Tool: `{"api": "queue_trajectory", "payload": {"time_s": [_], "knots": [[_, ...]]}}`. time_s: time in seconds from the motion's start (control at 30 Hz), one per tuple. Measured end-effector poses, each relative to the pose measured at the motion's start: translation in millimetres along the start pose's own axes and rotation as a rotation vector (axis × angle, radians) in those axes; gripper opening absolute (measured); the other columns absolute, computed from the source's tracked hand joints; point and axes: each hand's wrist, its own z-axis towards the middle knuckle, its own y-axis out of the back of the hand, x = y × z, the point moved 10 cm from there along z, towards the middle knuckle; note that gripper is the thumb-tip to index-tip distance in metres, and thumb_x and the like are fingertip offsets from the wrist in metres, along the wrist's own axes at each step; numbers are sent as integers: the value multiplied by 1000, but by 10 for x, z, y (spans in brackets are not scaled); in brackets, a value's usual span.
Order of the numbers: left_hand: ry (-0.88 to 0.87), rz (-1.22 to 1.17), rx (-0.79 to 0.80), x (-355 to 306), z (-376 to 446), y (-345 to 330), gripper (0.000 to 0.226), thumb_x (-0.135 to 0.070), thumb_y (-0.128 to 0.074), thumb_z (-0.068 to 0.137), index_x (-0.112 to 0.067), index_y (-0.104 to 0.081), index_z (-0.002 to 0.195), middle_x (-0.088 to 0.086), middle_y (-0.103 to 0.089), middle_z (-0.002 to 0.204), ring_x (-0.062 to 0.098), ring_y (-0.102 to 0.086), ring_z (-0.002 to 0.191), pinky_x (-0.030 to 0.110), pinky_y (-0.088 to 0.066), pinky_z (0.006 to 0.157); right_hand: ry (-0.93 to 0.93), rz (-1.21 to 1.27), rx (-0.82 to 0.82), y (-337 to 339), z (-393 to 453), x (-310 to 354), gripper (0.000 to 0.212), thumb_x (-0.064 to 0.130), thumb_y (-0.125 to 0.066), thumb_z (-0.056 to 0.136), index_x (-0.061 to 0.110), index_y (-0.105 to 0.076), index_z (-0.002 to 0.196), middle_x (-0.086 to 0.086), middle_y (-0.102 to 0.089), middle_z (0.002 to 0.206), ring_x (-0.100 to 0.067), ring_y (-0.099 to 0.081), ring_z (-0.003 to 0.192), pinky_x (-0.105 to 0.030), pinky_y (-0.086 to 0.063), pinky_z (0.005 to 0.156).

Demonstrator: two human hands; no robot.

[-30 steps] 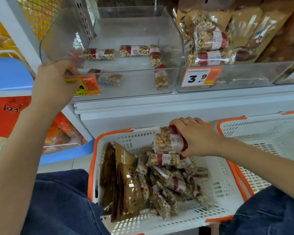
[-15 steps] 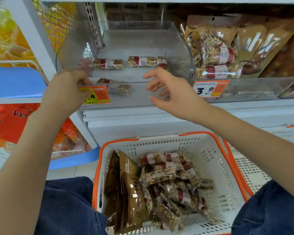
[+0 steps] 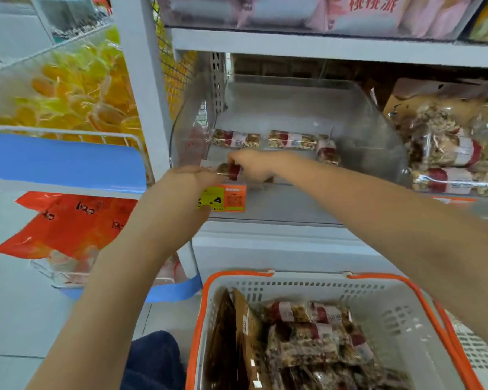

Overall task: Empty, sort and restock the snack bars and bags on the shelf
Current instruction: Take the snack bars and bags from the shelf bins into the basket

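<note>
Head view is showing the clear shelf bin (image 3: 378,142) nearly emptied. The right hand (image 3: 254,167) is pinching a snack bar (image 3: 229,170) at its front left corner; the left hand (image 3: 189,178) is apparently gripping the rim, blurred. Crossed wrists are risking a drop short of the basket (image 3: 406,311).

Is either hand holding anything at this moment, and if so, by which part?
The right hand grips a snack bar at its red-banded middle, just inside the clear bin. The left hand rests at the bin's front edge; whether it holds anything cannot be told.
</note>
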Motion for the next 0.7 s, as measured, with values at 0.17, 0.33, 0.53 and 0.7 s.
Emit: {"api": "queue_trajectory", "payload": {"time_s": [0.17,0.33,0.53,0.7], "knots": [[-15,64,1,-25,52,-29,45,-11,-57,89,-26,-50,131,-5,-49,132,19,-36,124,34,-42,94,21,-57,-333,611,297,-173,45,23,-68,80,12,-52,120,-14,-56,112,-30,-53,105,-31,-41,79],[-43,18,-5,26,71,-22,43,-10,-56,90,-27,-52,129,-6,-50,127,19,-38,119,38,-43,96,-155,-18,-278,423,587,-430,75,42,-68,78,28,-32,142,-12,-47,127,-31,-48,115,-36,-39,85],[-31,94,-8,-22,114,-78,39,-9,-52,92,-22,-50,128,-1,-50,123,22,-36,118,39,-46,91,-270,-90,-267,424,492,-401,65,44,-67,76,12,-45,127,-13,-44,127,-30,-40,121,-43,-37,95],[-24,206,89,-83,243,-240,32,-14,-50,93,-21,-51,124,2,-56,115,24,-43,115,37,-46,80,-197,25,-250,357,238,-259,72,31,-71,78,10,-31,134,-10,-52,106,-30,-55,101,-34,-40,69]]}}
